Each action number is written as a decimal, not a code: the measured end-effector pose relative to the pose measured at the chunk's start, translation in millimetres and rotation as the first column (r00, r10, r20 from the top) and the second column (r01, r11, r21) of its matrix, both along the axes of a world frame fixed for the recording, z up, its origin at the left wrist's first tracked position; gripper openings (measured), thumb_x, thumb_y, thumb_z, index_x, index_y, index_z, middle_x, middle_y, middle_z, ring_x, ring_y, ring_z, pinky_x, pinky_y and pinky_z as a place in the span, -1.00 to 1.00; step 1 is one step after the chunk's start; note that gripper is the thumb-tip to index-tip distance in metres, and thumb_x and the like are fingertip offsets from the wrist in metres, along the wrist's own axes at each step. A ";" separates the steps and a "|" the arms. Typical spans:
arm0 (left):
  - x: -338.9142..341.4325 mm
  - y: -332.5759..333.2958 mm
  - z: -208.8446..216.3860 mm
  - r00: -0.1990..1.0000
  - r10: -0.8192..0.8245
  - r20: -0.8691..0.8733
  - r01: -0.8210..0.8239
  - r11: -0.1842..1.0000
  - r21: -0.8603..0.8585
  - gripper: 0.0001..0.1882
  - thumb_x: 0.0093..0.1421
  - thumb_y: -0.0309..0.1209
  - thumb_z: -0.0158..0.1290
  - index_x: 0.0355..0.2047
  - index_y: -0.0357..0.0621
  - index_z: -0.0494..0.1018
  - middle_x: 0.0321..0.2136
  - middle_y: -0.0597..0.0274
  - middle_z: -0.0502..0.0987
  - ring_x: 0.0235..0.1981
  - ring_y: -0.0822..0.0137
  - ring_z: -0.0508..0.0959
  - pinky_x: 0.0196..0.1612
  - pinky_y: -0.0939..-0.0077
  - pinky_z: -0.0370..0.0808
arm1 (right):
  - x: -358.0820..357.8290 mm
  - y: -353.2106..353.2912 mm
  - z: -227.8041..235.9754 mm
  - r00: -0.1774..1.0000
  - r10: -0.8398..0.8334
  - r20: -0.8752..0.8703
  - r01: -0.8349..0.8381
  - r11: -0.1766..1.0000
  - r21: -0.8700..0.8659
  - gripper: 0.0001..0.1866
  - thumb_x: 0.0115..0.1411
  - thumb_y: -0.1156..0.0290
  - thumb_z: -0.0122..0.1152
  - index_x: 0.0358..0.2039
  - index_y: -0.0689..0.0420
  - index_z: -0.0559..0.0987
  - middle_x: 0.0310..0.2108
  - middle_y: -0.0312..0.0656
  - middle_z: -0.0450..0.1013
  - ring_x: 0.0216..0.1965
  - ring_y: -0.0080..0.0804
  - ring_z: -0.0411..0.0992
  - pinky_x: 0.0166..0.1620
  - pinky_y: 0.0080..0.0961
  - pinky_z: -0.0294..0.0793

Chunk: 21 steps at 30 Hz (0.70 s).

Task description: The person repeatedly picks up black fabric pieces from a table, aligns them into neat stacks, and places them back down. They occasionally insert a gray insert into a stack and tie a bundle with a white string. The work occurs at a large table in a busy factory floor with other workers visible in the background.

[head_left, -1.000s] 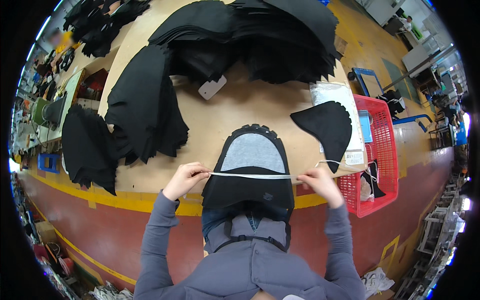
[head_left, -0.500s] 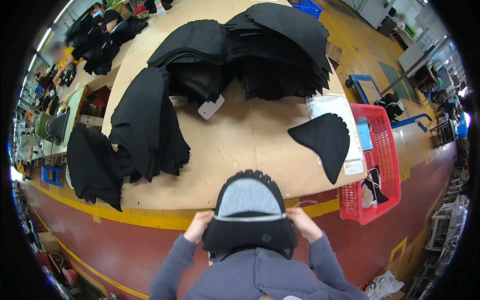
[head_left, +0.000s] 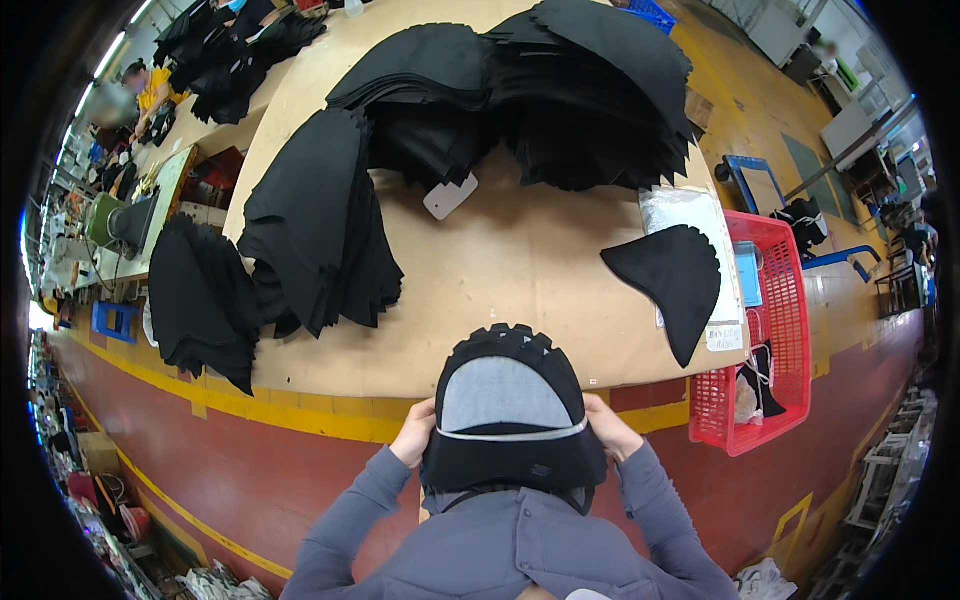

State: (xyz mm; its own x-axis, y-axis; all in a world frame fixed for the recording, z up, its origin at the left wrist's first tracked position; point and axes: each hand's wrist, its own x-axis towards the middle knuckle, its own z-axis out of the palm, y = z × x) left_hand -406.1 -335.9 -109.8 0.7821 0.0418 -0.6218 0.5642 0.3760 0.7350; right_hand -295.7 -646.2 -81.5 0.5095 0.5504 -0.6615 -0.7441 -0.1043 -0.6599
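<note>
Black fabric bundle [head_left: 525,464] with a grey panel [head_left: 505,393], before me at the near edge of the table [head_left: 500,265], a pale cord [head_left: 512,436] across it. It looks light, soft and bendy, best gripped at both sides. My left hand [head_left: 415,434] and right hand [head_left: 613,430] meet those sides; fingertips hidden, I cannot tell how closed they are. Rightward, a red basket [head_left: 790,330] holds a blue packet [head_left: 747,273] and black cloth [head_left: 768,382]; far off, a blue crate [head_left: 652,13], contents unclear.

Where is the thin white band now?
In the head view, the white band crosses the black fabric at lower centre, below the grey panel, between left hand and right hand.
</note>
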 end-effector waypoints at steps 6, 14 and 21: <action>70.8 14.9 63.8 0.740 0.057 0.670 -0.132 0.989 0.061 -0.72 0.12 -0.68 -0.08 -0.18 -0.38 0.53 -0.26 0.12 0.62 -0.22 0.39 0.59 -0.14 0.58 0.48 | 77.7 3.3 82.3 0.381 0.070 0.922 -0.229 0.973 0.020 -0.58 0.00 0.79 -0.01 -0.10 0.31 0.58 -0.20 -0.07 0.58 -0.18 -0.31 0.55 -0.07 -0.50 0.50; 98.7 39.0 96.1 0.229 -0.851 0.472 -0.312 0.395 0.864 -0.84 0.00 -0.55 0.11 -0.35 -0.17 0.56 -0.13 0.25 0.64 -0.50 0.39 0.55 -0.47 0.55 0.40 | 98.5 -18.5 69.8 -0.661 0.390 0.641 0.093 0.890 -0.446 -0.80 -0.03 0.43 0.24 -0.34 -0.11 0.62 -0.06 -0.29 0.57 -0.63 -0.61 0.39 -0.55 -0.63 0.35; 80.3 77.3 77.0 0.541 -0.806 0.239 -0.252 0.115 0.961 -0.85 0.01 -0.57 0.09 -0.38 -0.16 0.58 -0.27 0.22 0.64 -0.40 0.26 0.61 -0.37 0.46 0.51 | 122.0 -69.2 59.2 -0.365 0.789 0.494 0.519 0.613 -0.595 -0.84 0.06 0.22 0.37 -0.44 0.01 0.66 -0.58 -0.26 0.53 -0.71 -0.42 0.36 -0.60 -0.41 0.36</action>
